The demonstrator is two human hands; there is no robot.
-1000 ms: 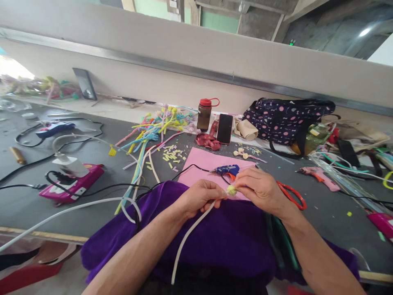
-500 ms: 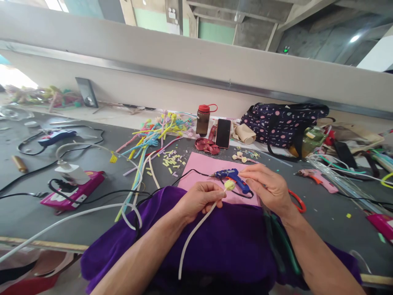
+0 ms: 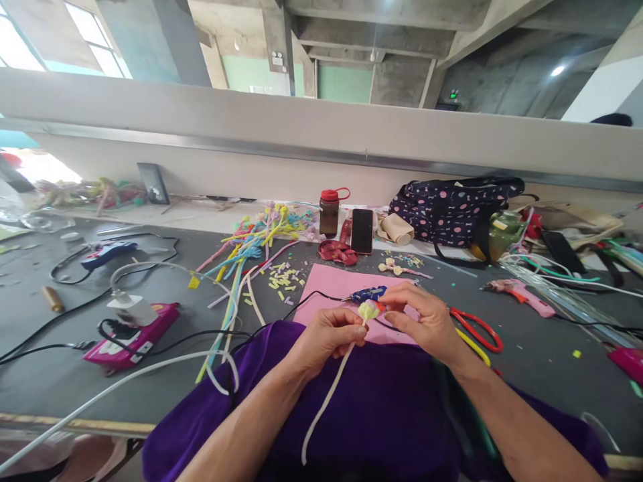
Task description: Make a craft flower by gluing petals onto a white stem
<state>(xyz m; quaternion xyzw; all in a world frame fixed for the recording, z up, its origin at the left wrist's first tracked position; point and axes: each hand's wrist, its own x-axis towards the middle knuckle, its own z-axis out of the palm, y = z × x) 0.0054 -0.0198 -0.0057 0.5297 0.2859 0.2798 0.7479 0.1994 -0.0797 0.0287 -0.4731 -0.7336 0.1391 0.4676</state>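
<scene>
My left hand (image 3: 334,338) pinches a thin white stem (image 3: 329,395) just below a small pale yellow and lilac flower head (image 3: 368,309). The stem's free end hangs down over purple cloth (image 3: 382,408) on my lap. Close to the right side of the flower, my right hand (image 3: 419,318) has its thumb and fingers apart, with nothing visible held in them. Behind that hand a blue hot glue gun (image 3: 369,294) lies on a pink sheet (image 3: 321,288), its handle mostly covered.
Left of the sheet lie cut yellow pieces (image 3: 284,280) and a heap of coloured fuzzy stems (image 3: 251,244). Red-handled scissors or pliers (image 3: 477,328) and a pink glue gun (image 3: 522,296) lie rightward. A bottle (image 3: 329,214), phone (image 3: 362,231) and patterned bag (image 3: 447,211) stand behind. Cables cross from a magenta power strip (image 3: 125,341).
My right hand has moved left and slightly down, from by the glue gun's handle to beside the flower head. The flower's top now shows lilac. The view has tilted up a little.
</scene>
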